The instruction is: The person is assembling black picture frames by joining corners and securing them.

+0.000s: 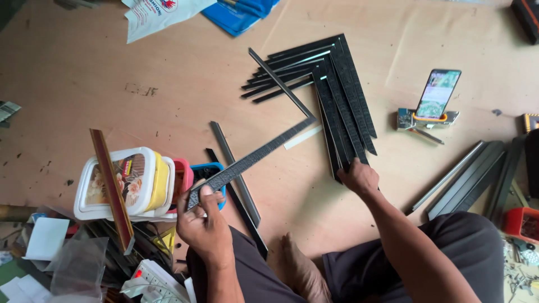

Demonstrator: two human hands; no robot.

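Gripping one end of a dark, textured L-shaped frame corner [264,140], your left hand [205,224] is clenching it above the wooden floor [84,73]. Your right hand [359,177] is pressing down, fingers curled on the lower tip of a stack of matching black angled frame corners [331,95], beside a propped phone [438,92].

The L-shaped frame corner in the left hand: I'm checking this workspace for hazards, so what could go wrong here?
1. The left hand grips the frame corner only at one end; its long arm could swing into the stack of corners.
2. The right hand presses the stack's pointed ends.
3. The propped phone could topple.
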